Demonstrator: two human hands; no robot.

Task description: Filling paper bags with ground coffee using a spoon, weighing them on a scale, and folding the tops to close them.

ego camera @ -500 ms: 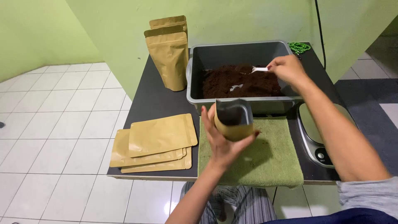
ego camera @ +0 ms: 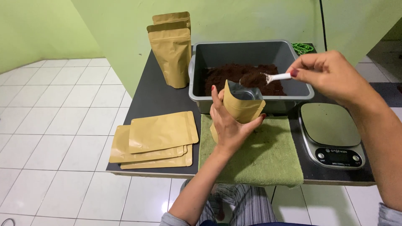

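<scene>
Head view, looking down at a dark worktop (ego camera: 159,98).

Left hand (ego camera: 228,125) gripping an open kraft pouch (ego camera: 243,106) from behind, fingers wrapped round its lower half, holding it upright with a slight tilt, mouth up and turned toward the tub. Pouch hovering over the near edge of the green towel (ego camera: 268,159), just in front of the grey tub (ego camera: 247,52), long axis running near vertical.

Right hand (ego camera: 328,75) pinching the handle of a small white spoon (ego camera: 270,77), bowl loaded with dark brown powder and pointing left, sitting just above and beside the pouch mouth. Spoon lying roughly level, at a right angle to the pouch; mouth of the pouch lying just left of and below the bowl. Right hand nearer the tub, left hand nearer the body.

Counting: one tub, about a third full of brown powder (ego camera: 240,75); one spoon; one pouch in hand; two filled pouches (ego camera: 171,52) standing upright left of the tub, one behind the other; three flat pouches (ego camera: 157,140) stacked at the front left; one towel; one kitchen scale (ego camera: 331,134) right of the towel, pan bare; one green bead string (ego camera: 302,47) behind the tub.
</scene>
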